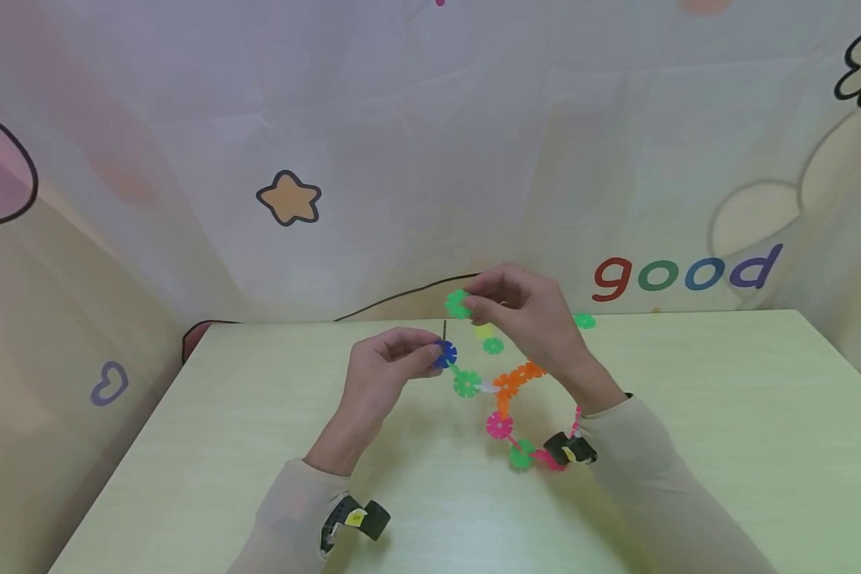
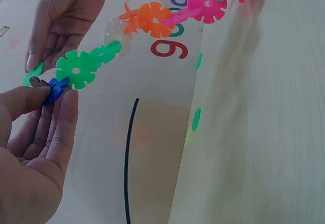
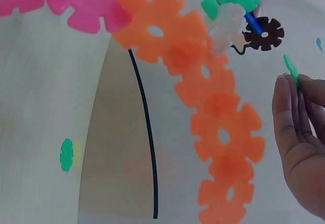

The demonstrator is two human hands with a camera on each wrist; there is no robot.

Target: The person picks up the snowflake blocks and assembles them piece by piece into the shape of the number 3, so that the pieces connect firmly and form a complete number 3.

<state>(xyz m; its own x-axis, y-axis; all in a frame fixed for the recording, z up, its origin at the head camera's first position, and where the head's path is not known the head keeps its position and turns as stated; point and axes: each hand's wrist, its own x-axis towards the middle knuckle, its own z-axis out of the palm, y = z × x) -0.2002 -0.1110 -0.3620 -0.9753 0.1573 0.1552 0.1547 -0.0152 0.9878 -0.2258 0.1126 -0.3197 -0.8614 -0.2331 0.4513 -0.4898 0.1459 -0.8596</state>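
Note:
My left hand (image 1: 387, 363) pinches a blue snowflake disc (image 1: 445, 354) at the end of a chain of interlocked plastic snowflake discs. A dark brown disc (image 3: 264, 33) is slotted onto the blue one and looks edge-on in the head view. Green (image 1: 467, 383), white, orange (image 1: 506, 387) and pink discs (image 1: 499, 425) follow along the chain, which hangs in a curve beneath my right hand (image 1: 527, 315). Between thumb and fingers, that right hand holds a loose green snowflake disc (image 1: 458, 304) a little above the brown one. In the right wrist view the green disc stands apart from the brown disc.
Loose on the pale table (image 1: 222, 446) behind the chain lie a green disc (image 1: 493, 346), a yellow disc (image 1: 483, 331) and another green disc (image 1: 584, 320) near the back edge. A printed curtain (image 1: 430, 159) hangs behind the table.

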